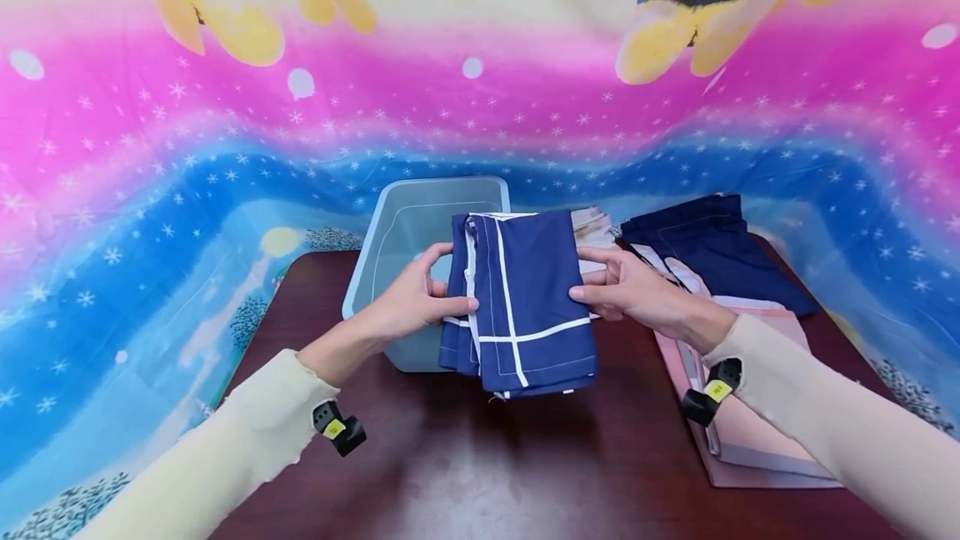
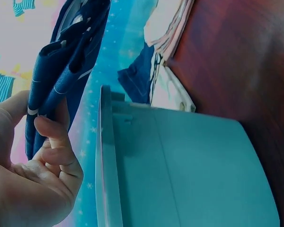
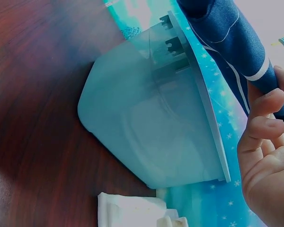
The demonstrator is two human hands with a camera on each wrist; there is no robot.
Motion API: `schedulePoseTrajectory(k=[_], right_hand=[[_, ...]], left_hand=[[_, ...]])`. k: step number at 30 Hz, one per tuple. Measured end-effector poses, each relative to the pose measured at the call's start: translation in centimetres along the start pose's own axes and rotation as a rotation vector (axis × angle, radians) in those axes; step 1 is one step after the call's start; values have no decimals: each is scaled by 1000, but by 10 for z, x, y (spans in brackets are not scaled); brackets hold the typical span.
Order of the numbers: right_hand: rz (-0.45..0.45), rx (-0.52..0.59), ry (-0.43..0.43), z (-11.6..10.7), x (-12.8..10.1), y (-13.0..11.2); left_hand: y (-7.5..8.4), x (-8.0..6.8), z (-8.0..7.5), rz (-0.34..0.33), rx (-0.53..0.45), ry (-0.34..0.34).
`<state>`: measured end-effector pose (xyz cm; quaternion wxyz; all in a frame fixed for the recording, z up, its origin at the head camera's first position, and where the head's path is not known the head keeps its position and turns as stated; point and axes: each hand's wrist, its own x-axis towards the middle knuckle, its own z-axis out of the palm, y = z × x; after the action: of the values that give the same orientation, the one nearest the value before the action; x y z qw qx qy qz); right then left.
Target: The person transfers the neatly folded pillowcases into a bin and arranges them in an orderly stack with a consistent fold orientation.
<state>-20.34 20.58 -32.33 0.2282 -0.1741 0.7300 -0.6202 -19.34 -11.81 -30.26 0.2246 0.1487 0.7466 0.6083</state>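
At frame centre, the left hand (image 1: 416, 298) and right hand (image 1: 626, 290) pinch a folded navy cloth (image 1: 521, 298) above the pale blue bin (image 1: 390, 240); folding looks finished, binning remains, other garments (image 1: 712, 252) wait right.

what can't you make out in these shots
- Inside of the blue plastic bin: head view, mostly hidden behind the folded navy cloth.
- Lower garments of the clothes pile: head view, covered by the right hand and sleeve.
- Left hand: left wrist view, cut off by the frame edge.
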Motion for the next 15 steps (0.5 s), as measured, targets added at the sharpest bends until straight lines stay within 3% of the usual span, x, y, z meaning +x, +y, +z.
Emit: schedulePoseTrajectory(k=[8,15], right_hand=[[6,4,18,3,14,-5],[40,22,33,10,29,-10]], left_hand=[[3,4,-16,16,41,-3],[2,8,-31,-11,60,10]])
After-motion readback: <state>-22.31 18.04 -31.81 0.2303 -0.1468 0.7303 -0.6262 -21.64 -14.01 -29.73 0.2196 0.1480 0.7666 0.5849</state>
